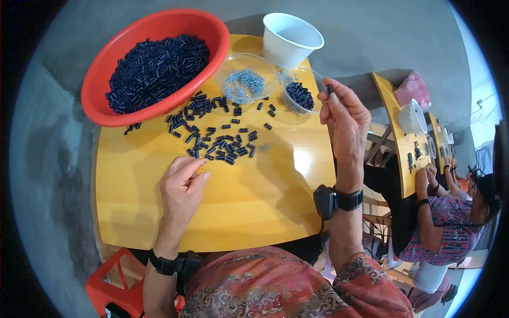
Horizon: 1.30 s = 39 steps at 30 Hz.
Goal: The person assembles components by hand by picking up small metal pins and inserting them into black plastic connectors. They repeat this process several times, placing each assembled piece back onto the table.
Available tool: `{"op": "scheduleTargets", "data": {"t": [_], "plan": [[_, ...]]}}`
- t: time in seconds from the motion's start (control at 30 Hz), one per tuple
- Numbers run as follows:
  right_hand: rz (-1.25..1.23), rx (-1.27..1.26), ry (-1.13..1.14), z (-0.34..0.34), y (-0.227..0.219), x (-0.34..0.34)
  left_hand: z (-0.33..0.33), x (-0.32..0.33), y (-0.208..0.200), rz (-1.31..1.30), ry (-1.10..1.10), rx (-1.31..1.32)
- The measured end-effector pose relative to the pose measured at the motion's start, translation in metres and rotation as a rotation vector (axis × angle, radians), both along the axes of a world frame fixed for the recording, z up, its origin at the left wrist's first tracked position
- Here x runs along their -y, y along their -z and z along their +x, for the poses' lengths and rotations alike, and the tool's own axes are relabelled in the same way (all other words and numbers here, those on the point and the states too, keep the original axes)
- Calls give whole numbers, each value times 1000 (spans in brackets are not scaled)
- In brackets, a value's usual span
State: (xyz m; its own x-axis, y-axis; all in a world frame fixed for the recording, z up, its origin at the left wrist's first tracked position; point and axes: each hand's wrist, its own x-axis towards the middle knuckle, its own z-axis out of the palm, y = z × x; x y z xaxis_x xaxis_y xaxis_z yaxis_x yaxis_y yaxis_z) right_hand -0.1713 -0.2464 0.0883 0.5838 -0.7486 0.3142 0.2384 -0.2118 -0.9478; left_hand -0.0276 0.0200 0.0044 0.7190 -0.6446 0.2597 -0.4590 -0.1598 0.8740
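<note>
My right hand (345,114) is raised at the right side of the table, pinching a small dark cylindrical piece (329,89) between thumb and fingertips. Just left of it stands a clear plastic tub (292,109) partly filled with similar dark pieces (300,96). My left hand (183,183) rests over the table with its fingers curled, its fingertips at the near edge of loose dark pieces (229,146). Whether anything is between those fingers is hidden. A few tiny silvery parts (263,148) lie right of the loose pieces.
A large red basin (212,63) heaped with dark pieces overhangs the yellow table (238,206) at the far left. Beside it sit a clear bowl (231,95) of small silvery parts and a white bucket (286,50). Another person (442,228) works at a table on the right.
</note>
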Motion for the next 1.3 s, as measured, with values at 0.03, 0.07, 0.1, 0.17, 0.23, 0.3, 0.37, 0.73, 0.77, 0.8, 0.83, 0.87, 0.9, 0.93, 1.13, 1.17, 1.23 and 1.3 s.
{"op": "scheduleTargets", "data": {"t": [0.03, 0.07, 0.1, 0.17, 0.23, 0.3, 0.37, 0.73, 0.77, 0.8, 0.83, 0.87, 0.9, 0.93, 1.13, 1.17, 1.23, 1.3], "plan": [[-58, -12, 64, 1, 1, 6, 0, 1, 1, 2, -29, 8], [-114, -26, 127, 2, 3, 12, 1, 2, 3, 2, -23, 10], [-110, -24, 131, 4, 7, 17, 2, 3, 5, 15, -24, 28], [-174, -159, 201, 7, 16, 24, 3, 4, 7, 34, -23, 48], [-206, -204, 234, 10, 22, 29, 3, 4, 4, 56, -37, 26], [-242, -250, 268, 12, 28, 34, 2, 5, 6, 44, -39, 9], [-489, -279, 376, 14, 34, 39, 1, 5, 6, 27, -38, -9], [-772, -307, 446, 15, 51, 60, 3, 3, 5, 14, -32, 25], [-770, -330, 449, 13, 51, 61, 4, 2, 6, 37, -50, 20], [-822, -356, 455, 10, 49, 61, 5, 4, 9, 7, -39, 2], [-876, -373, 456, 11, 47, 61, 6, 3, 9, -25, -37, -10], [-821, -363, 457, 10, 48, 58, 6, 2, 7, -13, -39, -7], [-796, -345, 440, 12, 39, 47, 7, 1, 8, -2, -50, -8], [-728, -311, 412, 13, 38, 42, 7, 1, 9, -41, -57, -61], [-261, -300, 7, 22, 25, -21, 11, -3, 17, -130, -123, -225], [-230, -310, -72, 23, 27, -32, 13, -3, 18, -150, -143, -266], [-275, -377, -198, 22, 39, -42, 12, -2, 13, -141, -154, -315], [-327, -436, -248, 25, 44, -51, 13, -2, 8, -132, -166, -364]]}}
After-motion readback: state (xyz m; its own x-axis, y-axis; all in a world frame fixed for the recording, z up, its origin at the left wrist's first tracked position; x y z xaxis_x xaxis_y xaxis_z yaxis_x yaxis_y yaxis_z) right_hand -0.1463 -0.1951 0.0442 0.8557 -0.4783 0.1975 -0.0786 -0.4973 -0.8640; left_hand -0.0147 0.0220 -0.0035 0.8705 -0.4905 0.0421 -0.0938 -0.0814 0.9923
